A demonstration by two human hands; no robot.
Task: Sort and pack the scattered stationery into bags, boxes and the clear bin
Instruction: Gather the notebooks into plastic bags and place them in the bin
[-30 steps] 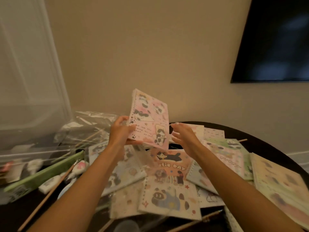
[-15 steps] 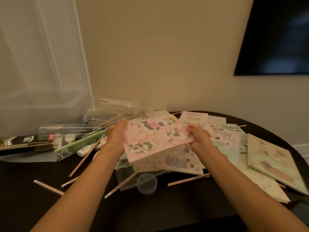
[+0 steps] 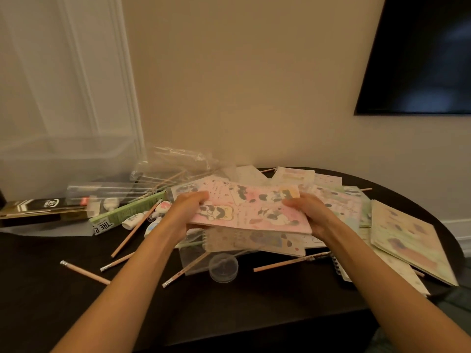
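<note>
Now the pink notebook (image 3: pixel 252 212) is down flat. A second ago it stood upright in the left hand (image 3: pixel 188 207) alone; here both hands grasp it, the left curled on one short edge and the right hand (image 3: pixel 307 212) on the other. It hangs low over the pile (image 3: pixel 254 242), maybe touching, hard to tell. That looks like squaring up a stack, with the bin (image 3: pixel 51 169) waiting far left.

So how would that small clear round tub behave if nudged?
The clear tub looks empty and thin-walled, so it is probably light and easily pushed. It stands squat on a flat end, so tipping looks unlikely; on its side it might roll.
</note>
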